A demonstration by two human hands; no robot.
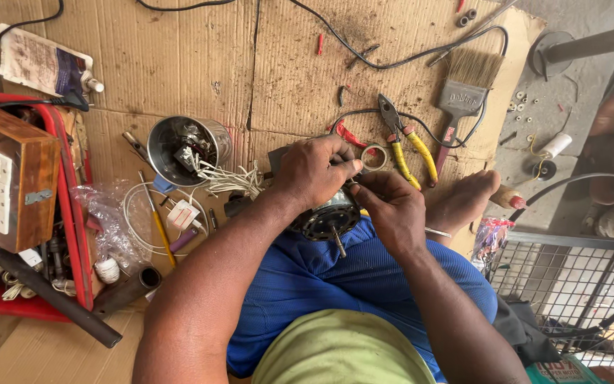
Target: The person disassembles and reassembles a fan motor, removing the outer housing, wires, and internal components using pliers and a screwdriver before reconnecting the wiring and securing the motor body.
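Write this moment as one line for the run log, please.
left hand: grips top of small motor | right hand: fingers at its rim | motor: on lap | nearby: pliers, paintbrush, steel cup

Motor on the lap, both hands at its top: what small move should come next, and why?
Probably keep the left hand steadying the motor while the right hand works its fingertips at the top edge. Both hands already pinch there, the shaft points toward the person, and the pliers lie untouched beside them.
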